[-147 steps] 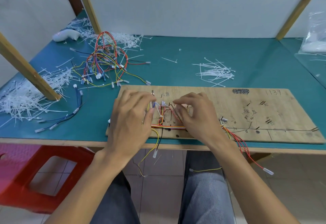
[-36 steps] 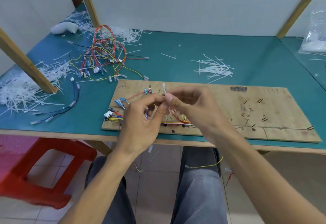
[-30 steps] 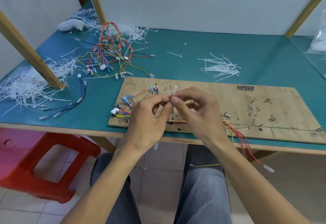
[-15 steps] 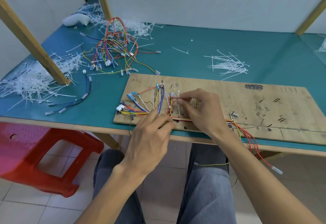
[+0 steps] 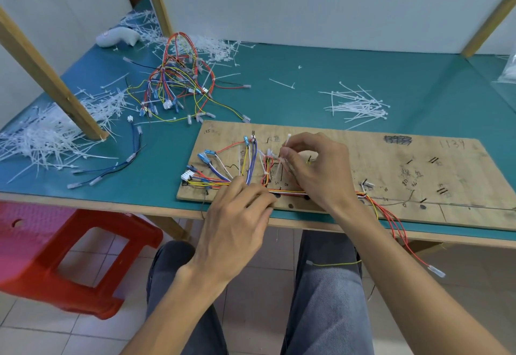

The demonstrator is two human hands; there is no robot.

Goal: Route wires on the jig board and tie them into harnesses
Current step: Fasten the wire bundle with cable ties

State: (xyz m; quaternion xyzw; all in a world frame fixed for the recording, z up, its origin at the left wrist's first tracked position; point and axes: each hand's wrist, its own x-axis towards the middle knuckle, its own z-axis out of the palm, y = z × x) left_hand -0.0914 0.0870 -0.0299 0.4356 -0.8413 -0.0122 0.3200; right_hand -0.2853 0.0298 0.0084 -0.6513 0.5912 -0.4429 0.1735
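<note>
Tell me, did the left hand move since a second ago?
Yes. The left hand dropped away from the right hand, down to the jig board's near edge, onto the wires.

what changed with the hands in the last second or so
The left hand let go of the cable tie and dropped to the wire bundle at the board's near edge. The right hand still pinches the tie, now lower over the wires. Board and loose ties unmoved.
</note>
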